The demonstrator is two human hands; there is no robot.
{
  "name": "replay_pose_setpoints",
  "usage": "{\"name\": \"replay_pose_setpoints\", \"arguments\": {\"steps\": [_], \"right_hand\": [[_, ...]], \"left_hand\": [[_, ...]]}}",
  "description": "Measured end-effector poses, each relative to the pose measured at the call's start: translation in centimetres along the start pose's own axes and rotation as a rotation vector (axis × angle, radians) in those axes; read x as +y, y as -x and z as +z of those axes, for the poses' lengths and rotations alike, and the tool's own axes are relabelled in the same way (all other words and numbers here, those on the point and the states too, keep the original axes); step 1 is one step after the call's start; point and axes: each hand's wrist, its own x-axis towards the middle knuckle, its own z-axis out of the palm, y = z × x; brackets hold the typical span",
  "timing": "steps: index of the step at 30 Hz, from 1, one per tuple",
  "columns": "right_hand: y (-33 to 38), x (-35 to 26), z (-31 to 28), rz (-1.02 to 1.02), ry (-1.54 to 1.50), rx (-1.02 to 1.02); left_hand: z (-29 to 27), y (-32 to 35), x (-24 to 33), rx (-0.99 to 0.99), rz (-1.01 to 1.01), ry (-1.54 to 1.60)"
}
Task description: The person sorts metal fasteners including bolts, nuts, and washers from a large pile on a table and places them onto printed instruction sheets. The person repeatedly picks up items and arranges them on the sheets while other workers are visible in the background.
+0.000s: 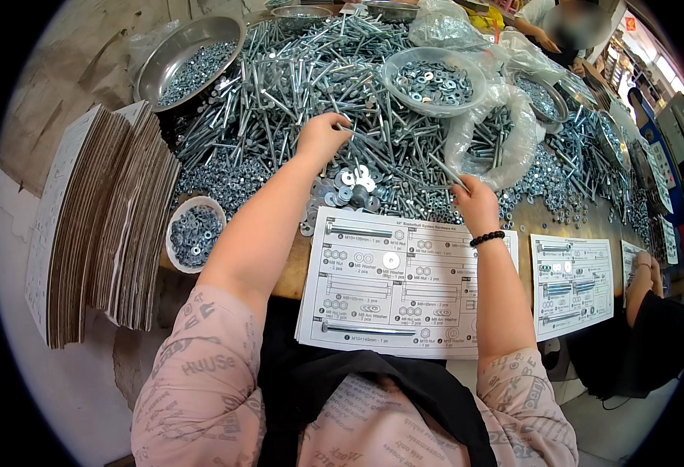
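Observation:
My right hand [478,206], with a dark bead bracelet at the wrist, pinches a long bolt [448,170] at its lower end, above the near side of the pile. Over the heap of loose long bolts [287,93], my left hand [325,138] is closed at the fingertips; what it grips among the bolts is unclear. Large flat washers [348,187] lie just below it. In front of me rests a stack of printed hardware sheets [357,300], partly covered by my right forearm. A big washer [391,261] shows on the top sheet.
Tall stacks of cardboard sheets [96,226] stand at left. Small parts fill a metal bowl [149,71], a white bowl [172,253] and a clear plastic bowl [395,76]. A plastic bag [522,124] surrounds more bolts. Another printed sheet [571,311] and a co-worker's hands [644,272] are at right.

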Motion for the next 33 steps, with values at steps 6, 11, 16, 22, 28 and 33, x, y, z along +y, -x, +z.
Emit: {"name": "replay_pose_setpoints", "arguments": {"steps": [6, 11, 16, 22, 28, 33], "right_hand": [[1.7, -0.4, -0.4, -0.139, 0.216, 0.116], [2.8, 0.3, 0.3, -0.243, 0.061, 0.182], [5.2, -2.0, 1.7, -0.114, -0.320, -0.048], [8.9, -4.5, 0.8, -0.039, -0.419, -0.187], [12.0, -3.3, 0.3, -0.145, -0.350, -0.259], [13.9, -2.2, 0.2, -0.423, -0.153, -0.387]], "left_hand": [[-4.3, 4.7, 3.3, 0.278, 0.456, -0.036], [-5.8, 13.7, 7.5, -0.204, 0.726, -0.738], [-0.4, 20.1, 6.4, -0.737, 0.655, -0.918], [5.0, 21.3, 4.3, -0.735, 0.738, -0.866], [3.7, 20.8, 2.7, -0.666, 0.534, -0.658], [-0.8, 20.3, -1.2, -0.598, 0.494, -0.612]]}}
